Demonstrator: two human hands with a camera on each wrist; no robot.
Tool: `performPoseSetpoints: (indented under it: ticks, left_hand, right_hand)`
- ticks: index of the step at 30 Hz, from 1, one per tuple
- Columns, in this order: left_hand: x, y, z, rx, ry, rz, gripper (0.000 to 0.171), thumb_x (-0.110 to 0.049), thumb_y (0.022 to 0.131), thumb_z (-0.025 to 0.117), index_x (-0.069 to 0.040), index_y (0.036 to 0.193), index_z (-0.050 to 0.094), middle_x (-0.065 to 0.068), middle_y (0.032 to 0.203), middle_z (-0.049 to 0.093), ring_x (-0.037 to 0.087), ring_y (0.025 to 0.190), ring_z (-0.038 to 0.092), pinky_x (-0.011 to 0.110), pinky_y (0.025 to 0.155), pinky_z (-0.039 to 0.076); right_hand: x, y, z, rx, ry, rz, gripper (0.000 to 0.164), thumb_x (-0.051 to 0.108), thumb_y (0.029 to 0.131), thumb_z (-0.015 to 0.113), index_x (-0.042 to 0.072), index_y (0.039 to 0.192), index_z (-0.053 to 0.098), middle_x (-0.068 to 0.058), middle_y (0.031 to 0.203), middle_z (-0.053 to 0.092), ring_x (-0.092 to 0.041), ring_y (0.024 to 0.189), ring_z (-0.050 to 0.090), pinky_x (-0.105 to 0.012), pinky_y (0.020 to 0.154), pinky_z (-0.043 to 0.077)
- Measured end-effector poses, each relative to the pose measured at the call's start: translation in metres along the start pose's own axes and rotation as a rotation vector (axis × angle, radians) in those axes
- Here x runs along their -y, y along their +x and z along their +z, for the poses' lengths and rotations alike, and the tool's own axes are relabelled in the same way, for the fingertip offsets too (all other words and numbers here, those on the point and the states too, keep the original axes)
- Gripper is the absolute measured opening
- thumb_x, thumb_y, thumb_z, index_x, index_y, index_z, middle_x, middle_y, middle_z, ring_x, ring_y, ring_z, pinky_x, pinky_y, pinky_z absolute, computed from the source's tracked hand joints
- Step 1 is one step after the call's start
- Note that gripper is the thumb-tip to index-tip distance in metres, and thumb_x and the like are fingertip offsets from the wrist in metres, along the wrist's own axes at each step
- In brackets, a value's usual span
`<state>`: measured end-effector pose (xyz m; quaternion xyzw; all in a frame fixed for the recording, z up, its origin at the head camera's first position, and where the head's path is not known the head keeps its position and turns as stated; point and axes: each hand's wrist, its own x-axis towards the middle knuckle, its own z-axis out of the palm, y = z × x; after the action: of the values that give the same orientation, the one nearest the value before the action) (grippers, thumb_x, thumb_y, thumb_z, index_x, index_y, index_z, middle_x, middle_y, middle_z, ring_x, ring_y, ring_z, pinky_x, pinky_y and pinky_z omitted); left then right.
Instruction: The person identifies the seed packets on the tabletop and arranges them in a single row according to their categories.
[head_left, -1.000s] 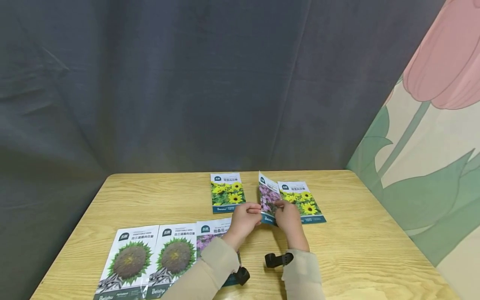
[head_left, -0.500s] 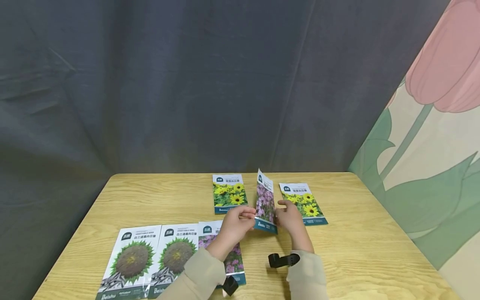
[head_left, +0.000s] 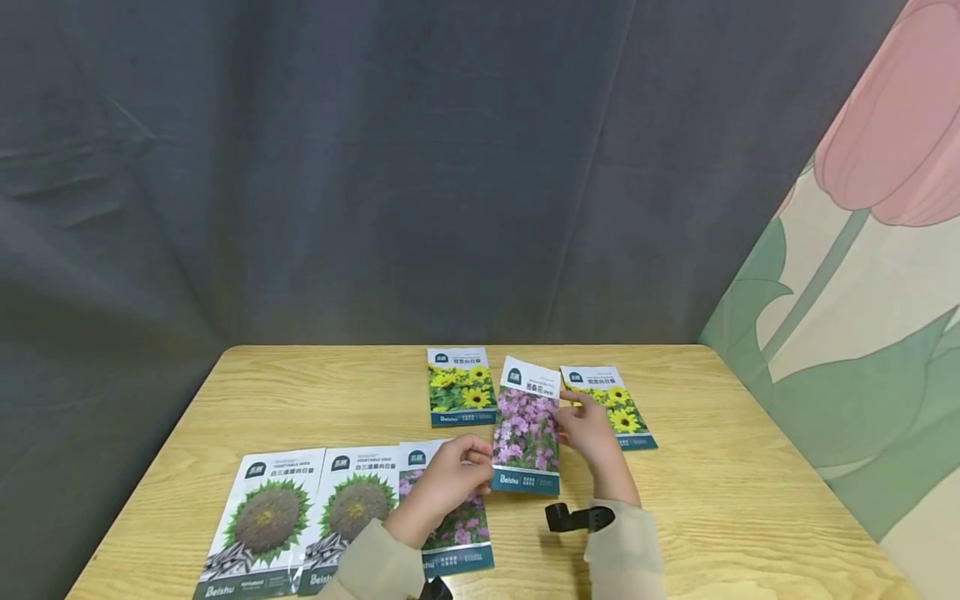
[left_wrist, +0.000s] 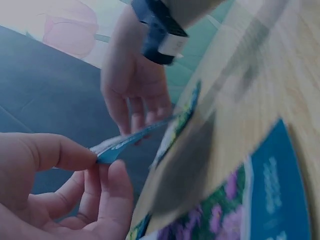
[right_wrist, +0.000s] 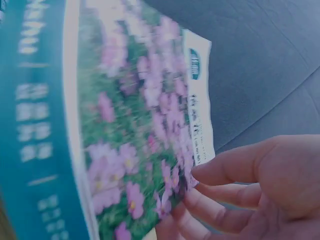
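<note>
A seed packet (head_left: 527, 429) printed with pink-purple flowers is raised off the table, its front facing the head camera. My left hand (head_left: 450, 479) pinches its lower left corner between thumb and fingers, as the left wrist view also shows. At its right edge, the thumb and fingers of my right hand (head_left: 592, 433) hold on, clearest in the right wrist view. Under my left forearm lies a matching pink-flower packet (head_left: 465, 533), partly covered. A yellow-flower packet (head_left: 626, 417) lies just behind my right hand, another yellow-flower packet (head_left: 461, 387) farther back.
Two larger sunflower-head packets, a left one (head_left: 262, 521) and a right one (head_left: 352, 508), lie side by side at front left on the wooden table (head_left: 750, 492). A dark curtain (head_left: 450, 183) hangs behind the table; a flower-painted wall (head_left: 885, 358) stands at right.
The held pink-flower packet has come away from the right yellow-flower packet, moved left and nearer, and turned from angled to face the head camera. My left hand has moved left and nearer with it.
</note>
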<state>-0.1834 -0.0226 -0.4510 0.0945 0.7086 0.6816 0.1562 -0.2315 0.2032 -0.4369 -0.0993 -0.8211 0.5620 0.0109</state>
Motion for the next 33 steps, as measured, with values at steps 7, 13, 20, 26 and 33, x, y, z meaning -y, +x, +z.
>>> performPoseSetpoints:
  ticks: [7, 13, 20, 26, 33]
  left_hand:
    - [0.006, -0.004, -0.002, 0.024, 0.012, -0.028, 0.014, -0.001, 0.096, 0.058, 0.005, 0.108, 0.06, 0.007, 0.079, 0.059, 0.014, 0.067, 0.059, 0.039, 0.068, 0.061]
    - [0.007, -0.008, -0.001, 0.078, 0.07, -0.081, 0.009, -0.004, 0.097, 0.059, 0.004, 0.1, 0.063, 0.009, 0.074, 0.064, 0.013, 0.061, 0.063, 0.029, 0.06, 0.06]
    - [0.004, -0.014, 0.003, 0.119, 0.104, -0.127, 0.014, -0.005, 0.098, 0.059, 0.002, 0.087, 0.064, 0.009, 0.07, 0.065, 0.011, 0.055, 0.064, 0.024, 0.054, 0.058]
    - [0.003, -0.018, 0.003, 0.171, 0.134, -0.172, 0.015, -0.006, 0.1, 0.058, 0.002, 0.088, 0.064, 0.012, 0.072, 0.067, 0.013, 0.056, 0.066, 0.027, 0.055, 0.059]
    - [0.008, -0.021, 0.003, 0.195, 0.175, -0.202, 0.026, -0.004, 0.098, 0.057, 0.001, 0.074, 0.064, 0.012, 0.068, 0.069, 0.014, 0.053, 0.067, 0.028, 0.052, 0.058]
  right_hand:
    - [0.002, 0.0, -0.005, -0.061, -0.032, -0.026, 0.042, -0.002, 0.098, 0.054, -0.006, 0.14, 0.05, -0.027, 0.113, 0.061, -0.031, 0.092, 0.067, -0.038, 0.076, 0.061]
    - [0.002, -0.003, -0.009, -0.066, -0.076, -0.042, 0.043, -0.007, 0.097, 0.054, -0.004, 0.139, 0.052, -0.026, 0.111, 0.061, -0.029, 0.088, 0.066, -0.039, 0.076, 0.062]
    - [0.003, -0.003, -0.007, -0.016, -0.147, -0.067, 0.037, -0.009, 0.095, 0.055, -0.005, 0.131, 0.059, -0.021, 0.102, 0.058, -0.025, 0.082, 0.06, -0.038, 0.07, 0.061]
    - [0.002, -0.003, -0.002, 0.019, -0.195, -0.061, 0.034, -0.01, 0.094, 0.056, -0.006, 0.127, 0.061, -0.019, 0.097, 0.058, -0.025, 0.076, 0.059, -0.039, 0.067, 0.06]
    - [-0.006, -0.002, 0.01, 0.079, -0.264, -0.074, 0.033, -0.01, 0.092, 0.057, -0.007, 0.124, 0.062, -0.016, 0.091, 0.059, -0.02, 0.065, 0.055, -0.031, 0.056, 0.051]
